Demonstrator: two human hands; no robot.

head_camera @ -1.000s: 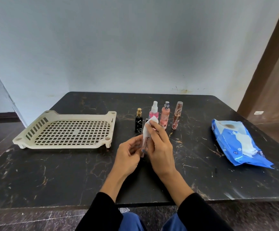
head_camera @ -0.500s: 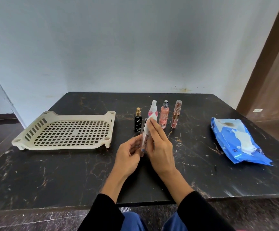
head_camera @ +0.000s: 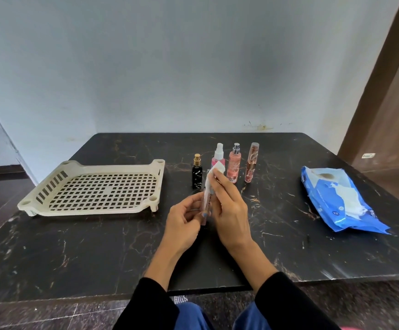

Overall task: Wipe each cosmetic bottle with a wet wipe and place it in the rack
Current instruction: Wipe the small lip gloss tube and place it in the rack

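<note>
- A black marble-patterned table (head_camera: 74, 258) filled the lower half of the view, pushed against a pale blue wall (head_camera: 169, 67), with a brown wooden door frame (head_camera: 384, 91) at the right edge.
- A cream plastic rack (head_camera: 39, 206) with a grid floor sat on the table's left side. No bottle lay in it — so by the look of things, the task was at its first bottle.
- A blue wet-wipe pack (head_camera: 331, 194) lay on the table's right side, well apart from the hands, with a white wipe showing at its opening.
- The right hand (head_camera: 229, 210) held a white wet wipe (head_camera: 214, 173), fingers curled and pressing it along the upper part of a slim pinkish bottle (head_camera: 206, 203).
- The left hand (head_camera: 184, 225) pinched that bottle's lower end between thumb and fingertips, holding it upright above the table, just in front of the row.
- Four bottles stood in a row behind the hands, apparently not yet wiped: a black bottle with a gold cap (head_camera: 197, 172), a pink spray bottle (head_camera: 218, 157), a peach spray bottle (head_camera: 234, 163) and a slim rose-coloured tube (head_camera: 251, 163).
- Judging from this, one bottle was mid-wipe and four were left; all five had yet to go into the rack.
</note>
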